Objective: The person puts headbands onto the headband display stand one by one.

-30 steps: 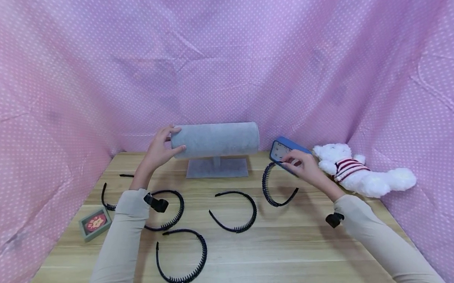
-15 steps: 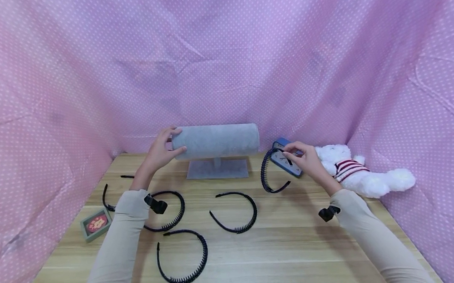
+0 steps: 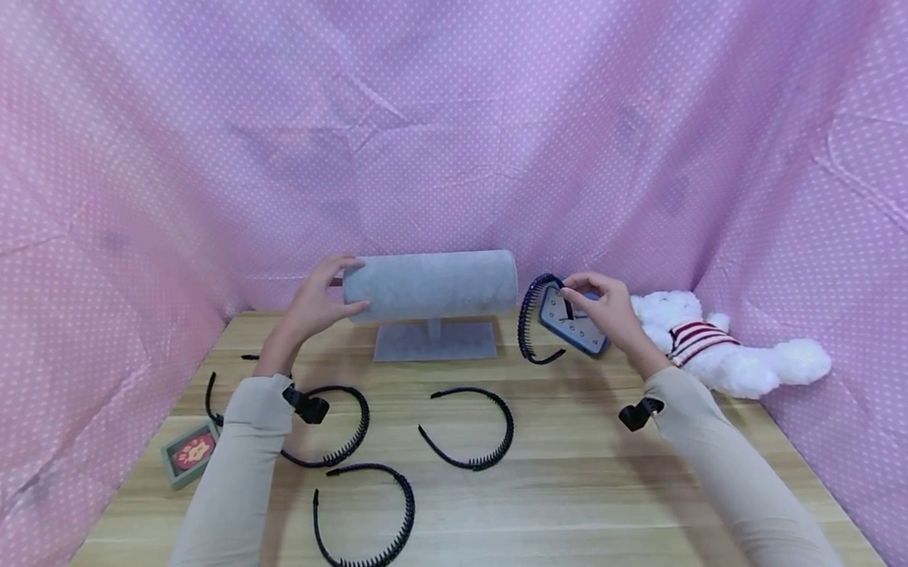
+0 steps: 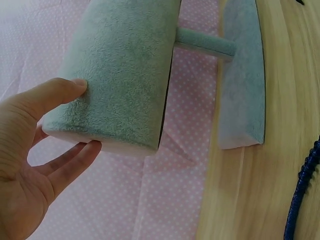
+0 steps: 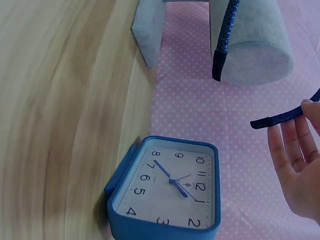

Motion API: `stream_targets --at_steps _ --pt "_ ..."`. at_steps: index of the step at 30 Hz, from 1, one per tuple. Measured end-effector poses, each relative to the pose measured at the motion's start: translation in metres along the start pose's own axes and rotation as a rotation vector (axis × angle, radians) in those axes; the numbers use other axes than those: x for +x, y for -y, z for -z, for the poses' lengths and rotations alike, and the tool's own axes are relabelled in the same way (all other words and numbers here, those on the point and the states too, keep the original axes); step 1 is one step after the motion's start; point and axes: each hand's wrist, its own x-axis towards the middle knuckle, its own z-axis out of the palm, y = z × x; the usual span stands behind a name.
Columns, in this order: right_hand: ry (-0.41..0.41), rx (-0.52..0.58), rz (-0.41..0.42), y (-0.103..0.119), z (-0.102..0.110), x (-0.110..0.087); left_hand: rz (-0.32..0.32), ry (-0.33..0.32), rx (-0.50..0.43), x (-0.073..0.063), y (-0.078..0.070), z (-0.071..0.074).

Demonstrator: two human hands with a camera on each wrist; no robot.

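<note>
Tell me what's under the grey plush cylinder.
Under the cylinder, a grey fabric-covered post joins a flat grey rectangular base on the pale wooden table. The base hides whatever is directly beneath.

Five headbands (image 3: 510, 423), one stand (image 3: 430, 286), one clock (image 5: 167, 187)

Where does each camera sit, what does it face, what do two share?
Head: worn there, looking forward and down at the pale wooden table; left hand, right hand and beige fabric sleeves show.
Left wrist: worn there, looking at the grey plush cylinder stand; left hand shows.
Right wrist: worn there, looking at the blue rectangular clock; right hand shows.
Both wrist views share the stand and table.
</note>
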Motion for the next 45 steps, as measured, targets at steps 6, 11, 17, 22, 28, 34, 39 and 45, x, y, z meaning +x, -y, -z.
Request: stream_targets --at_steps 6,11,17,22,28,34,39,45 --pt "-0.017 0.105 -0.045 -0.006 -0.007 0.016 0.001 0.006 0.001 0.000 -0.001 0.001" --pt "-0.036 0.178 -0.078 -0.022 -0.017 0.033 0.057 0.025 -0.002 0.000 -0.005 0.002" --pt "-0.077 0.232 -0.131 -0.044 -0.032 0.050 0.060 0.021 0.002 0.001 -0.007 0.001" --pt "-0.101 0.235 -0.156 -0.043 -0.038 0.056 0.063 0.021 -0.012 0.001 -0.009 0.001" --pt "-0.101 0.250 -0.163 -0.045 -0.045 0.064 0.077 0.025 -0.014 -0.001 -0.009 0.002" --pt "-0.086 0.243 -0.181 -0.048 -0.051 0.066 0.089 0.023 -0.012 -0.003 -0.010 0.002" --pt "-0.074 0.215 -0.175 -0.050 -0.057 0.064 0.099 0.024 -0.008 -0.003 -0.008 0.001" --pt "-0.085 0.213 -0.180 -0.052 -0.058 0.065 0.096 0.029 -0.007 -0.003 -0.008 0.002"
